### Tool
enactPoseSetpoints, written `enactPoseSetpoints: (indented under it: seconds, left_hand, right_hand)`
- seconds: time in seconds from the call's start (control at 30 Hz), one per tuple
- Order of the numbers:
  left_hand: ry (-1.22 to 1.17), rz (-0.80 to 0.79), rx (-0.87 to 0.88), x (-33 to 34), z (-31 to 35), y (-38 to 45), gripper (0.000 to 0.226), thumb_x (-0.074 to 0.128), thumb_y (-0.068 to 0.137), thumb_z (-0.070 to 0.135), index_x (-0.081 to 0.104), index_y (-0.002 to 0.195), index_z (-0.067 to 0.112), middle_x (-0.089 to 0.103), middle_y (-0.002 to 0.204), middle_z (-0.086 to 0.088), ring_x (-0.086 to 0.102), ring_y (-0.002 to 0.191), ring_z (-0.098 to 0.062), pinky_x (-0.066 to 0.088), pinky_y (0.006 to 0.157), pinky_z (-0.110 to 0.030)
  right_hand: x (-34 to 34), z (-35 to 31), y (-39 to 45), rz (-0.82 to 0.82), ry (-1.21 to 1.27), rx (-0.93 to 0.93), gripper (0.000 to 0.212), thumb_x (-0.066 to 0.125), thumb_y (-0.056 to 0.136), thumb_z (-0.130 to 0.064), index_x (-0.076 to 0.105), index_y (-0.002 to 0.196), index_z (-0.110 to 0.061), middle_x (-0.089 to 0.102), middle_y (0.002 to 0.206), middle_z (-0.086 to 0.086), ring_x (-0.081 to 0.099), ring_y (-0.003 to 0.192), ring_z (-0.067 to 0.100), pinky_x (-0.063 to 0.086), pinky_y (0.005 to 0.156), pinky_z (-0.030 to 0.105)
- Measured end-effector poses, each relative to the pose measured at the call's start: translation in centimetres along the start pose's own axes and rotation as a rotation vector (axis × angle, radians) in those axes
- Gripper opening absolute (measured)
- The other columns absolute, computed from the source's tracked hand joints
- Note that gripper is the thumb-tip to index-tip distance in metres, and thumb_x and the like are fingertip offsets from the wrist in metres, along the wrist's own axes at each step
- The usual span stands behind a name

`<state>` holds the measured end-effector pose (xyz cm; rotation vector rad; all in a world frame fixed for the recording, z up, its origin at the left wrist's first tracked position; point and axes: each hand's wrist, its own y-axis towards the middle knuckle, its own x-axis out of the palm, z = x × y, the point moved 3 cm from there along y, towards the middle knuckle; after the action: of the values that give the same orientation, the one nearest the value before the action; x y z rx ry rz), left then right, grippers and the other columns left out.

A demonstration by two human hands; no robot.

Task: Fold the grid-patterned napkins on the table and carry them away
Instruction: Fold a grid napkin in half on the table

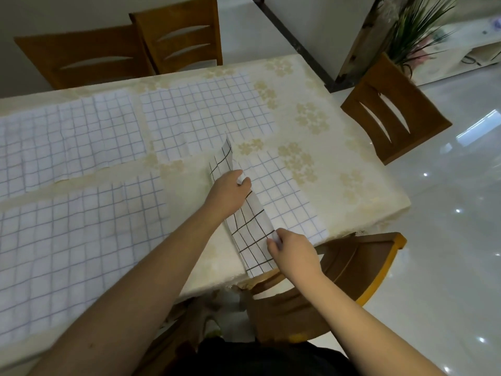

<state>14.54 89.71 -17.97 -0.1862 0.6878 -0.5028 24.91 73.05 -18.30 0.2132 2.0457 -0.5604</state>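
Observation:
Several white grid-patterned napkins lie on the table. The nearest one on the right (282, 194) is half lifted: its left half (249, 226) stands up from the cloth, showing dark grid lines. My left hand (227, 191) pinches that raised edge at the far end. At the near end, by the table's front edge, my right hand (292, 253) pinches the same edge. Three flat napkins remain: one at front left (67, 245), one at back left (62, 139), one at back centre (206, 115).
The table wears a cream floral cloth (339, 147). Wooden chairs stand at the far side (89, 58), at the right end (393, 115) and just below my right hand (352, 272). A potted plant (414, 28) sits beyond on the shiny white floor.

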Motion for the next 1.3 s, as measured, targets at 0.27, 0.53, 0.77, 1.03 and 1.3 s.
enactPoseSetpoints:
  seconds: [0.27,0.53,0.77,1.03,1.3]
  left_hand:
    - [0.215,-0.081,0.033,9.5,4.6,4.8,0.057,0.041,0.102,0.035,0.030,0.151,0.007,0.026,0.159,-0.010,0.034,0.140,-0.024,0.030,0.112,-0.033]
    - [0.184,-0.124,0.148,13.2,4.3,5.6,0.061,0.038,0.103,0.036,0.010,0.156,0.026,0.001,0.164,0.004,0.008,0.149,-0.011,0.014,0.118,-0.033]
    - [0.495,-0.015,0.119,11.6,-6.3,2.9,0.060,0.038,0.103,0.034,0.014,0.156,0.018,0.004,0.164,-0.003,0.006,0.150,-0.019,0.009,0.122,-0.035]
    - [0.369,0.106,-0.091,12.4,-10.5,1.3,0.072,0.039,0.099,0.052,0.007,0.156,0.023,-0.006,0.164,-0.001,-0.003,0.150,-0.017,0.009,0.121,-0.037]
    - [-0.071,0.469,-0.386,11.0,-10.5,-0.4,0.037,0.061,0.094,0.027,0.059,0.126,0.008,0.061,0.107,-0.007,0.056,0.089,-0.015,0.043,0.080,-0.025]
  right_hand:
    - [-2.8,9.0,5.5,-0.057,0.078,0.053,0.031,0.051,0.096,-0.031,0.046,0.071,-0.013,0.052,0.063,0.003,0.054,0.064,0.025,0.039,0.055,0.031]
    - [-2.1,14.6,11.2,-0.161,0.115,0.144,0.031,0.051,0.095,-0.029,0.048,0.068,-0.014,0.050,0.063,-0.002,0.049,0.062,0.017,0.030,0.048,0.025]
    - [0.1,16.7,12.6,-0.257,0.084,0.212,0.029,0.050,0.094,-0.028,0.048,0.067,-0.018,0.052,0.067,-0.002,0.051,0.065,0.017,0.036,0.057,0.026]
    - [0.9,17.5,13.3,-0.286,0.068,0.286,0.025,0.050,0.091,-0.029,0.053,0.068,-0.018,0.060,0.072,0.002,0.055,0.064,0.015,0.039,0.055,0.026]
    - [1.4,17.6,13.3,-0.139,-0.001,0.205,0.024,0.057,0.087,-0.027,0.051,0.106,-0.014,0.060,0.099,0.007,0.056,0.080,0.022,0.043,0.066,0.031]
